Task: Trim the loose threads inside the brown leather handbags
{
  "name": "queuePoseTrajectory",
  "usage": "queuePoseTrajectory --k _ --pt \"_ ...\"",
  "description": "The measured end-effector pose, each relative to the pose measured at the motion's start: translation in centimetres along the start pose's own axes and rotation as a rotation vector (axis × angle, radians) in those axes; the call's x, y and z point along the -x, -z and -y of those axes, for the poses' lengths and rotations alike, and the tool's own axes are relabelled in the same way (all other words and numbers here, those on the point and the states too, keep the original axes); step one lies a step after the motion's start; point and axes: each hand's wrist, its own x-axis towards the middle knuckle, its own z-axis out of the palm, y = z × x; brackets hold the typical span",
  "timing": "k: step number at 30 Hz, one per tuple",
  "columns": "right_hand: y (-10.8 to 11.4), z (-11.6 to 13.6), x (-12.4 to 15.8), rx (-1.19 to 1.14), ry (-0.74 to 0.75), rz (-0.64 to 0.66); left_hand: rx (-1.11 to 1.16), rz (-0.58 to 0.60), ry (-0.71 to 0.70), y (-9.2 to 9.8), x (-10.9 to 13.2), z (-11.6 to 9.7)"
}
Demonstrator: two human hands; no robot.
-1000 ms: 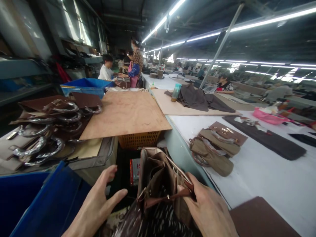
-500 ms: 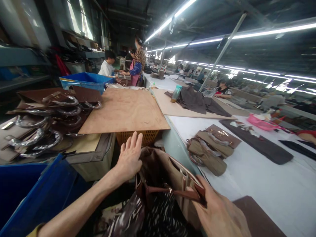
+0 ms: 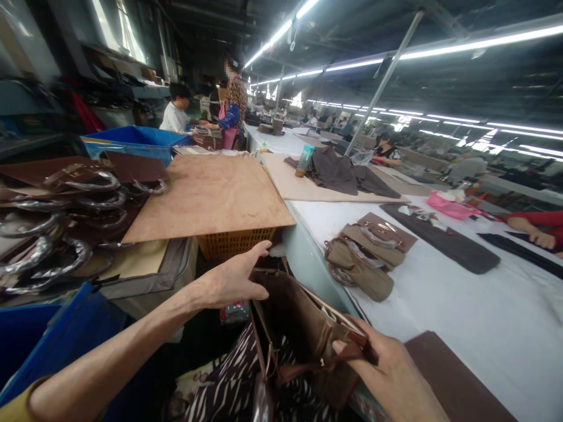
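A brown handbag [image 3: 292, 308] with a tan lining is held mouth-up in front of me, its opening facing my view. My right hand [image 3: 380, 357] grips the bag's right edge, thumb inside and fingers behind the rim. At the bag's far left rim is my left hand [image 3: 233, 281], its fingers stretched out and thumb apart, holding nothing; whether it touches the rim I cannot tell. A thin brown strap crosses the bag's mouth near my right thumb. The bag's underside is partly hidden against patterned black-and-white cloth [image 3: 229, 369].
Stacked brown bags with plastic-wrapped handles [image 3: 83, 205] lie at left, above a blue bin [image 3: 79, 328]. A wooden board [image 3: 215, 193] rests over an orange basket [image 3: 233, 241]. On the white table [image 3: 453, 310] are an olive-brown bag [image 3: 369, 252] and a dark panel [image 3: 440, 234]. Co-workers [image 3: 233, 105] stand further back.
My left hand has turned from raised, spread fingers to pointing rightward over the bag's rim. The bag's mouth has tilted and its interior shows more. A co-worker's red sleeve shows more at right.
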Motion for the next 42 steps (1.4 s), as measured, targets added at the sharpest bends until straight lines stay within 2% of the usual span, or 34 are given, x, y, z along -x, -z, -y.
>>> queuePoseTrajectory --k 2,4,6,10,11,13,15,19,23,27,30,34,37,42 --pt "0.1 -0.2 -0.1 -0.091 0.002 0.025 -0.134 -0.027 -0.061 -0.3 -1.1 -1.0" --pt "0.5 0.1 -0.2 -0.188 0.009 0.060 -0.247 0.030 -0.102 -0.6 -2.6 -1.6" --pt "1.1 0.6 -0.3 -0.257 0.020 0.136 -0.241 0.226 -0.130 -0.6 -4.3 -1.5" --pt "1.9 1.3 -0.8 -0.398 0.044 0.292 0.007 0.759 -0.079 -0.3 -6.2 -0.1" --pt "1.8 1.1 -1.0 -0.435 0.054 0.310 0.053 0.840 -0.043 -0.3 -6.2 0.4" --pt "1.2 0.3 -1.5 -0.474 0.065 0.328 0.103 0.905 0.031 -0.7 -5.7 1.2" --pt "0.3 -0.9 -2.0 -0.447 0.046 0.335 0.089 0.856 0.062 -1.2 -4.9 1.7" --pt "-1.0 -2.3 -2.4 -0.406 0.004 0.332 -0.041 0.596 -0.030 -2.0 -3.3 1.6" --pt "-0.6 -1.3 -2.2 -0.470 0.052 0.365 -0.165 0.464 -0.181 -1.9 -2.5 -0.1" --pt "0.5 0.3 -1.6 -0.408 0.097 0.277 -0.275 0.385 -0.327 -1.5 -2.2 -1.7" --pt "1.0 0.7 -1.4 -0.317 0.161 0.194 -0.269 0.305 -0.367 -1.2 -2.0 -2.2" --pt "0.2 0.0 -1.4 -0.219 0.178 0.081 -0.194 0.162 -0.305 -1.9 -1.3 -1.7" --pt "-0.7 -1.1 -1.6 -0.207 0.157 0.062 -0.182 0.098 -0.294 -2.9 -0.7 -0.8" --pt "-1.3 -1.8 -1.7 -0.209 0.159 0.083 -0.249 -0.064 -0.429 -4.3 -0.6 0.1"
